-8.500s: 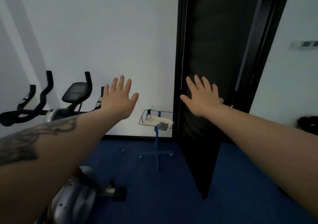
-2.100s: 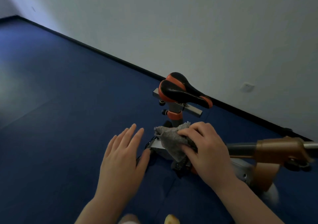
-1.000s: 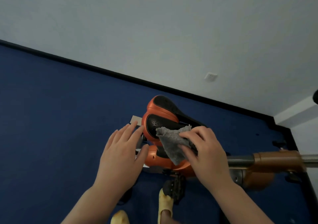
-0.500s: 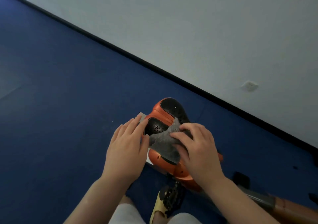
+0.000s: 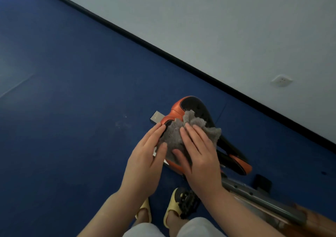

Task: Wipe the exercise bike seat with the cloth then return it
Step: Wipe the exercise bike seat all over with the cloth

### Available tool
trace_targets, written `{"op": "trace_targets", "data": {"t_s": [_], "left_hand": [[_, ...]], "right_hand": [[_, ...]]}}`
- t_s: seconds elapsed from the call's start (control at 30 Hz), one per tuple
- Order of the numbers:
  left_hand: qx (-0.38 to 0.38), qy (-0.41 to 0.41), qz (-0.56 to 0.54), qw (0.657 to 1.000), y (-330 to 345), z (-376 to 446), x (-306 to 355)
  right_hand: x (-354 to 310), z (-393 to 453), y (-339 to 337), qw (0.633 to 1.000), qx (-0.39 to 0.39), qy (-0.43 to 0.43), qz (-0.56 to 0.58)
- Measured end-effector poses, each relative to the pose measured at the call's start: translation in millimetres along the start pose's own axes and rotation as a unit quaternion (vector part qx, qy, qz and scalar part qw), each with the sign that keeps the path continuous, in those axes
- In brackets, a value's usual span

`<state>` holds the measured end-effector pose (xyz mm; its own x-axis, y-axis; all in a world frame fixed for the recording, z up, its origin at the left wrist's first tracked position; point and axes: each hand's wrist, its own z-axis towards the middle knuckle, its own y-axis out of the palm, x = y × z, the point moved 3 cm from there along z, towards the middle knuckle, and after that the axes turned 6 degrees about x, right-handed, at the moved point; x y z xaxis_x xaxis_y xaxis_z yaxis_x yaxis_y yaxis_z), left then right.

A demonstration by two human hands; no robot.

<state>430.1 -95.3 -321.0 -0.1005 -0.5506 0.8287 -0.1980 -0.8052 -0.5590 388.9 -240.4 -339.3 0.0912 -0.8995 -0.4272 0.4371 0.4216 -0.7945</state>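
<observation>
The exercise bike seat is black with orange trim, low in the middle of the view, its nose pointing lower right. A fuzzy grey cloth lies spread over the seat's wide rear part. My right hand lies flat on the cloth and presses it onto the seat, thumb at its near edge. My left hand rests against the seat's left side, fingertips and thumb touching the cloth's left edge. The seat's middle is hidden under the cloth and hands.
The bike's grey and brown frame runs to the lower right, with a black pedal near my feet in yellow slippers. Blue floor spreads to the left. A white wall with a black baseboard and a socket stands behind.
My right hand has flattened and spread the cloth over the seat. My left hand has come against the seat's left side. The view has tilted down closer to the seat.
</observation>
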Motion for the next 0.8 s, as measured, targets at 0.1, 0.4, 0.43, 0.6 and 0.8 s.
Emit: {"op": "trace_targets", "data": {"t_s": [0.1, 0.4, 0.43, 0.6, 0.8], "left_hand": [[0.005, -0.010, -0.047, 0.999, 2, -2, -4], [0.010, -0.006, -0.085, 0.996, 2, -1, -10], [0.010, -0.005, -0.086, 0.996, 2, -1, -11], [-0.011, -0.004, -0.077, 0.997, -1, -2, -14], [-0.003, 0.003, -0.084, 0.996, -1, -1, -10]], "right_hand": [[8, 0, -2, 0.999, -0.002, -0.042, -0.011], [-11, 6, 9, 1.000, -0.017, 0.001, -0.019], [-12, 8, 11, 0.999, -0.029, -0.009, -0.020], [12, -11, -5, 0.996, -0.066, -0.031, -0.052], [-19, 24, 17, 0.996, -0.056, 0.035, -0.055]]}}
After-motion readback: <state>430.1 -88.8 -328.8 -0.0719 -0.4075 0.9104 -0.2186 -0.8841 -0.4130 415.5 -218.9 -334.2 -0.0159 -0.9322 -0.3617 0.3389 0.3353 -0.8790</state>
